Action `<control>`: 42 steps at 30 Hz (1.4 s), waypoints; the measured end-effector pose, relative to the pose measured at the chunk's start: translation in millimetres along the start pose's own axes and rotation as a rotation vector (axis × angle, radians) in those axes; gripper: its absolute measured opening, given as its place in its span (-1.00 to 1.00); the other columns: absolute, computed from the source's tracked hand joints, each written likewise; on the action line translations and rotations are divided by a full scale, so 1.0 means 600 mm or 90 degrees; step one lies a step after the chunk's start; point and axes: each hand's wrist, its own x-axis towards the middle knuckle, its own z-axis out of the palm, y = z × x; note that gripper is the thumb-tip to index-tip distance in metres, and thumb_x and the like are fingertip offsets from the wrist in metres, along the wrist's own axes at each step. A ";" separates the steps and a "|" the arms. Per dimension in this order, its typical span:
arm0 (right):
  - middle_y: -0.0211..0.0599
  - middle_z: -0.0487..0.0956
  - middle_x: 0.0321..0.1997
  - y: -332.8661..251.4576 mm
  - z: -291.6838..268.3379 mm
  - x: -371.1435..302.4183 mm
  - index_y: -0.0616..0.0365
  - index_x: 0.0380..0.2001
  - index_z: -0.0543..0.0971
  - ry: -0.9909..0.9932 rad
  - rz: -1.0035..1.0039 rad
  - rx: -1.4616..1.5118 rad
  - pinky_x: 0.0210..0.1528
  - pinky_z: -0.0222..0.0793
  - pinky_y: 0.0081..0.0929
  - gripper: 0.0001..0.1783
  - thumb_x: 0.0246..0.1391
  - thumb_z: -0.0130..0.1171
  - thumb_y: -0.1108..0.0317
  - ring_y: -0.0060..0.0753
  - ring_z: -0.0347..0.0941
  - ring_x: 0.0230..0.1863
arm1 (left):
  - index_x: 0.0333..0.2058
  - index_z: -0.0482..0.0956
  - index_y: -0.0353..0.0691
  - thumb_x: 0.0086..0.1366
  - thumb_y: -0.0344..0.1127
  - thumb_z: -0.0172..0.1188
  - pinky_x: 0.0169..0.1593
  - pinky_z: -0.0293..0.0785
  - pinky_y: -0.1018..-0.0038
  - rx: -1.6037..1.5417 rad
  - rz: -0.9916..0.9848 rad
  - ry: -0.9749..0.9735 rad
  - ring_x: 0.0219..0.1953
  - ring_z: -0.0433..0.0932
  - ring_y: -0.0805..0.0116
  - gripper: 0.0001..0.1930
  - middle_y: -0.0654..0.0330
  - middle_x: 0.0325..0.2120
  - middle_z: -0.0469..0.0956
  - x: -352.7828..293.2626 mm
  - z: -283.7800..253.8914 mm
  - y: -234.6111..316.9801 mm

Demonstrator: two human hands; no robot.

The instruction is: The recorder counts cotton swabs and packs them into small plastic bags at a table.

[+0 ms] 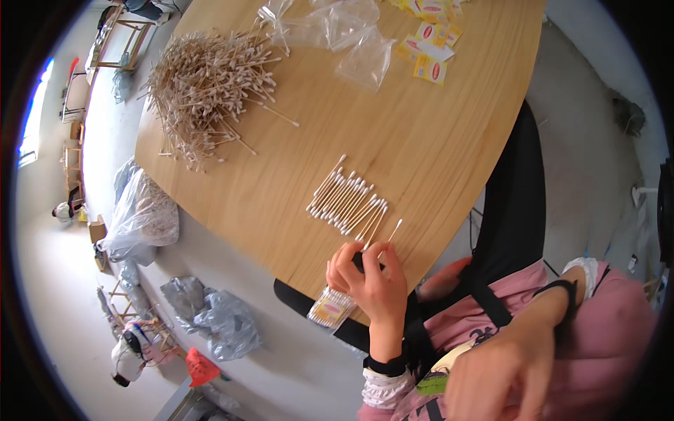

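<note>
My left hand point(370, 281), with a black band at its wrist, is at the table's near edge. Its fingers are bent in a pinch around the lower end of a cotton swab point(397, 230); the fingertips are partly hidden. Just beyond lies a slanted row of cotton swabs point(344, 196), side by side on the wood. Next to the fingers, at the table's edge, is a clear pack of cotton swabs point(331, 309) with a yellow and white label. My right hand point(502, 372) hangs lower right, blurred and off the table, its fingertips cut by the frame's edge.
A large loose heap of cotton swabs point(210, 91) covers the far left of the wooden table point(421, 140). Clear plastic bags point(351, 42) and yellow printed cards point(430, 52) lie at the far side. Plastic bags point(144, 214) stand on the floor at left; people are in the background.
</note>
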 end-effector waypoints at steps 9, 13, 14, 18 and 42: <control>-0.36 0.46 -0.44 -0.035 -0.095 0.013 0.15 -0.40 0.52 0.424 0.155 -0.659 -0.33 0.37 -0.46 -0.94 0.07 0.21 0.48 -0.44 0.44 -0.41 | 0.21 0.32 -0.27 0.17 -0.22 0.38 0.38 -0.01 0.06 -0.077 -0.059 0.039 0.37 0.16 -0.10 -0.33 -0.06 0.31 0.23 0.036 0.022 -0.011; -0.33 0.47 -0.33 -0.058 -0.218 -0.022 0.14 -0.34 0.52 0.492 0.202 -1.133 -0.25 0.38 -0.44 -0.87 0.00 0.23 0.50 -0.36 0.46 -0.30 | 0.40 -0.18 -0.54 0.19 0.24 0.27 0.49 -0.44 0.03 0.009 -0.043 -0.129 0.52 -0.30 -0.11 0.17 -0.24 0.46 -0.20 0.069 0.014 0.024; -0.33 0.47 -0.33 -0.057 -0.235 -0.024 0.14 -0.34 0.52 0.489 0.205 -1.131 -0.25 0.38 -0.44 -0.87 0.00 0.23 0.50 -0.36 0.46 -0.30 | 0.40 -0.18 -0.54 0.19 0.24 0.27 0.49 -0.44 0.03 0.009 -0.047 -0.130 0.52 -0.30 -0.11 0.17 -0.24 0.46 -0.20 0.075 0.017 0.024; -0.27 0.48 -0.31 -0.049 -0.263 -0.016 0.13 -0.37 0.51 0.404 0.221 -1.206 -0.23 0.39 -0.31 -0.88 0.00 0.25 0.47 -0.17 0.49 -0.26 | 0.40 -0.19 -0.55 0.10 0.45 0.19 0.49 -0.39 0.06 0.085 -0.013 -0.172 0.52 -0.30 -0.07 0.29 -0.24 0.46 -0.23 0.102 0.035 0.014; -0.31 0.35 -0.38 -0.259 -0.054 -0.375 0.25 -0.36 0.36 1.005 0.535 -1.306 -0.11 0.31 -0.45 -0.89 0.13 0.09 0.51 -0.40 0.35 -0.29 | 0.43 -0.13 -0.42 0.33 0.33 0.03 0.49 -0.30 0.08 -0.056 -0.073 -0.156 0.52 -0.17 0.00 0.04 -0.16 0.45 -0.09 0.066 -0.001 0.003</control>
